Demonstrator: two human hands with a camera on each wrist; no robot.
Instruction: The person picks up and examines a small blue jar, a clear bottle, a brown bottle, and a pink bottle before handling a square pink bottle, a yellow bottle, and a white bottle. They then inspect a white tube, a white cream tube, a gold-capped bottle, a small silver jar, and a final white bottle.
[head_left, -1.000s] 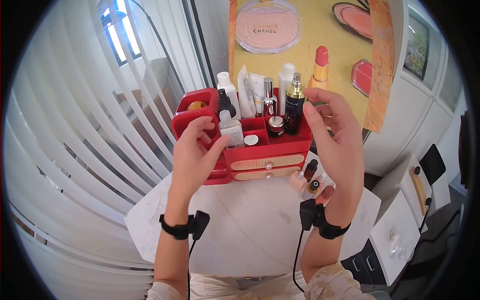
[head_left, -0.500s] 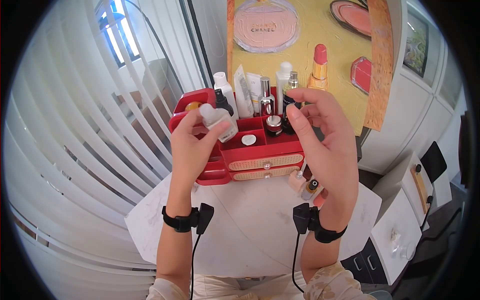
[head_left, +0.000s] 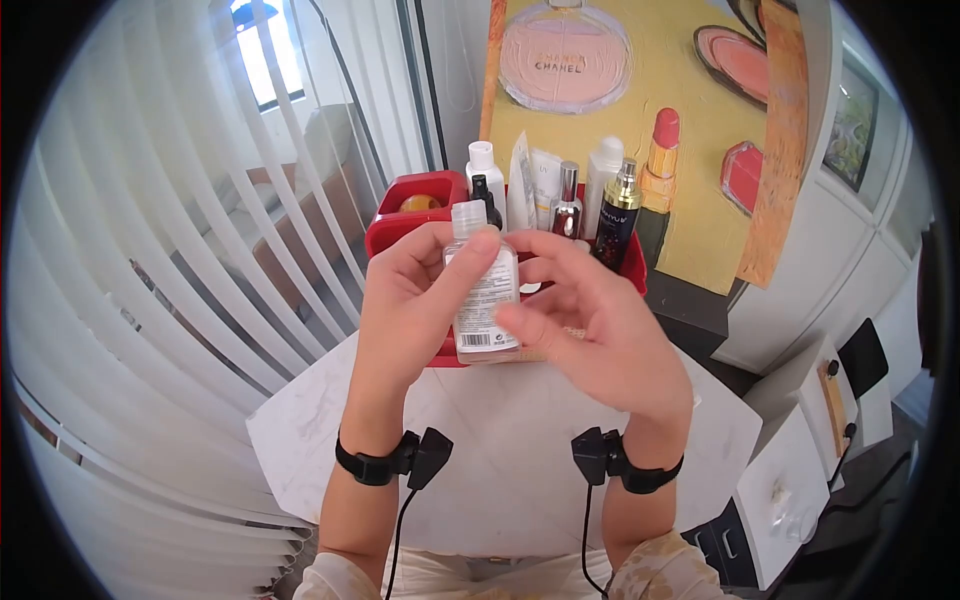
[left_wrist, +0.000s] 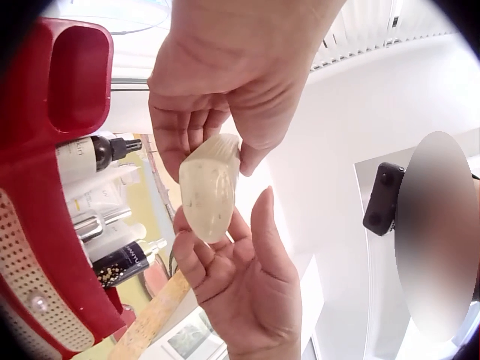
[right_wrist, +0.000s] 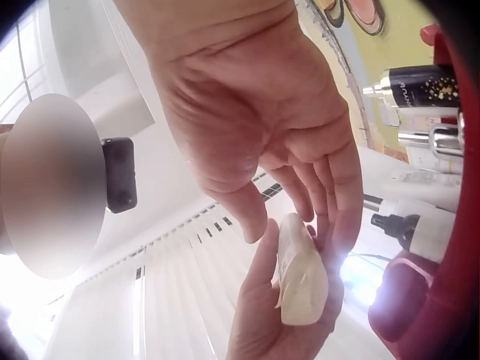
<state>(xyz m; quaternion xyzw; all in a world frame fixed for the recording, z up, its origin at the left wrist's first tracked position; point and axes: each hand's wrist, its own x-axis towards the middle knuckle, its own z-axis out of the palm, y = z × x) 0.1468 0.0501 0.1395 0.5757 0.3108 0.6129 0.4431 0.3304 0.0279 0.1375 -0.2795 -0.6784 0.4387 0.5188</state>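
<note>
My left hand (head_left: 400, 295) grips a small clear bottle (head_left: 487, 295) by its upper part, thumb across the front. The bottle is held nearly upright above the front of the red organizer (head_left: 388, 228), its clear cap at the top and a white printed label with a barcode facing me. In the left wrist view the base of the bottle (left_wrist: 207, 195) shows, with clear content. My right hand (head_left: 620, 335) is beside the bottle's right side, fingers loosely bent and thumb overlapping the label's corner in the head view. In the right wrist view its thumb and fingers stand apart.
Behind the hands the organizer holds a dark spray bottle with a gold collar (head_left: 617, 220), a silver-capped bottle (head_left: 567, 205), white tubes (head_left: 546, 185) and a white bottle (head_left: 483, 172). A painting (head_left: 690, 240) leans behind. Below lies a white marbled tabletop (head_left: 480, 450); blinds (head_left: 200, 300) hang left.
My left hand has lifted the clear bottle out of the organizer and brought it to the middle, label towards me. My right hand has moved left from near the dark spray bottle to the clear bottle.
</note>
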